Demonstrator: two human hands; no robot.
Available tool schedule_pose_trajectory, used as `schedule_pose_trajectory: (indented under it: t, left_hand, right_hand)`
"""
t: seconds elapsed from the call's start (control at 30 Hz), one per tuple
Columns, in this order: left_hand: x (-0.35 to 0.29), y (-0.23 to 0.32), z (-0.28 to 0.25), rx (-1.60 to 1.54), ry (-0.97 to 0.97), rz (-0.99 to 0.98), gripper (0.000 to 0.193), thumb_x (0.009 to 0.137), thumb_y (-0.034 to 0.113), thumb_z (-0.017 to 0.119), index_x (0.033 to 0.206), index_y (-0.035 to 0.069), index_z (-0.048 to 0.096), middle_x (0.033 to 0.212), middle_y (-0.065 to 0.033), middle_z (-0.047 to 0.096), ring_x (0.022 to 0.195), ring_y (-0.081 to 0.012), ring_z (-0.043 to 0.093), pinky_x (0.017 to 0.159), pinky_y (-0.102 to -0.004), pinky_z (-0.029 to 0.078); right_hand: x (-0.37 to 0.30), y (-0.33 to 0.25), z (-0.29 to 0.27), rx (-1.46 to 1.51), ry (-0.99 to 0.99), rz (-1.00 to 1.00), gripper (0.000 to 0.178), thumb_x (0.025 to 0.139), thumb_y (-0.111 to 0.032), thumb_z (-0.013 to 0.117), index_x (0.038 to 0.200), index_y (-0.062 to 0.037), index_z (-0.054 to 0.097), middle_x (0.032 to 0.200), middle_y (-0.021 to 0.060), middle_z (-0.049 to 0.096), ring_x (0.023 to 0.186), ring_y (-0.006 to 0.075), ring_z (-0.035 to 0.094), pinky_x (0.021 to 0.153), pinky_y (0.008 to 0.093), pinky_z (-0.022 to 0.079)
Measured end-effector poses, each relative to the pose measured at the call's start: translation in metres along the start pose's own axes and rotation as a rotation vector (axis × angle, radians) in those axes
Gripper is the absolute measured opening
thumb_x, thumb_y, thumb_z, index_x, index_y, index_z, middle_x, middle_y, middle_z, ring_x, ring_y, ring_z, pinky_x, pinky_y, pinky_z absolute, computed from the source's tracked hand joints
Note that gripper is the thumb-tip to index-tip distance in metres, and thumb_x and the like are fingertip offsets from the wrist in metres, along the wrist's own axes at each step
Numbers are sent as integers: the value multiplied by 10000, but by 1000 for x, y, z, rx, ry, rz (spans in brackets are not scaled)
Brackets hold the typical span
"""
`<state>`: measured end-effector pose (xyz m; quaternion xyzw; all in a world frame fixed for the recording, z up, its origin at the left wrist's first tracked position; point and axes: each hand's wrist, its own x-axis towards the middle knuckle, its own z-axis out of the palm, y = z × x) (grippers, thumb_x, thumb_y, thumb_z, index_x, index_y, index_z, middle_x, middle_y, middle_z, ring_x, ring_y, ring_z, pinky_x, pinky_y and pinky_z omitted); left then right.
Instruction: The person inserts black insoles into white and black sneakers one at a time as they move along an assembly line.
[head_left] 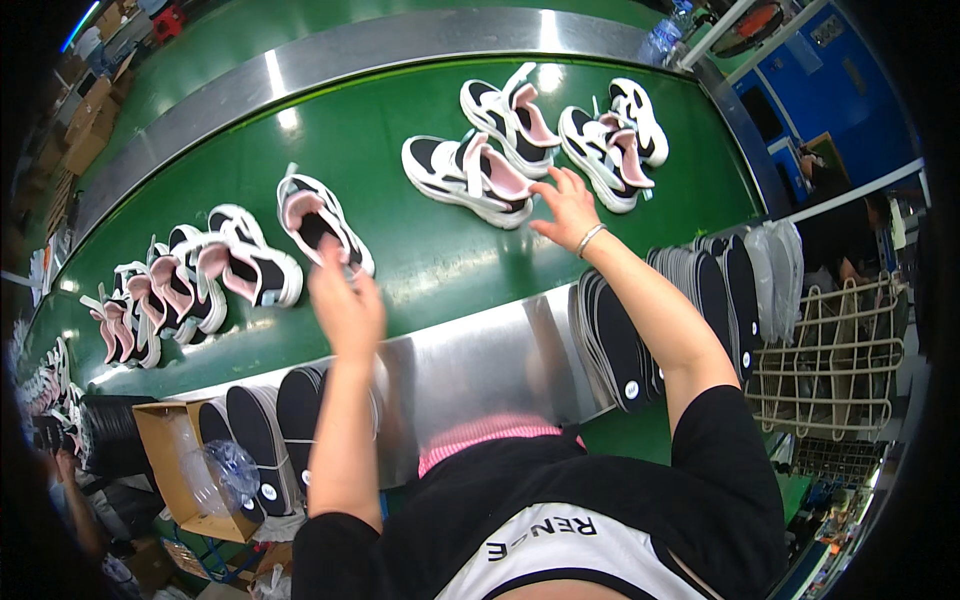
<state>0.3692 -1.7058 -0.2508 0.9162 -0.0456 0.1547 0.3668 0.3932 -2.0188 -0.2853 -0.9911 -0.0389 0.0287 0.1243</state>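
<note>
My left hand (pixel 347 308), partly smeared by motion, reaches to the opening of a white and black sneaker (pixel 350 238) with pink lining. Its fingertips overlap the shoe's heel end; whether they grip it I cannot tell. My right hand (pixel 568 212), with a bangle at the wrist, is open, fingers spread. It is by the heel of a matching sneaker (pixel 440 160), and holds nothing. Just beyond lies a second sneaker (pixel 500 115). To the right of it sits another pair, with a near sneaker (pixel 597 160) and a far sneaker (pixel 640 115).
Several more sneakers (pixel 262 262) line the green belt (pixel 400 270) at the left. Along the steel edge (pixel 480 350) in front of me stand stacks of black insoles (pixel 612 345). At lower left is an open cardboard box (pixel 165 450); a wire basket (pixel 825 360) hangs at right.
</note>
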Motion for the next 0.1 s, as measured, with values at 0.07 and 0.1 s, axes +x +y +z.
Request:
schedule_pose_trajectory:
  t: [0.07, 0.1]
  left_hand:
    - [-49, 6, 25, 152, -76, 142, 397, 768, 82, 471, 1135, -59, 418, 1014, -209, 522, 973, -302, 496, 836, -374, 370]
    - [-39, 4, 29, 152, -50, 142, 397, 768, 82, 471, 1135, -59, 418, 1014, -209, 522, 973, -302, 496, 836, -374, 370]
  right_hand:
    - [28, -3, 9, -113, -117, -32, 636, 557, -307, 706, 1140, -210, 472, 1347, 170, 188, 1251, 346, 125, 949, 504, 202]
    - [41, -5, 10, -183, -232, 14, 631, 559, -309, 704, 1143, -232, 476, 1354, 167, 170, 1265, 339, 80, 962, 532, 138]
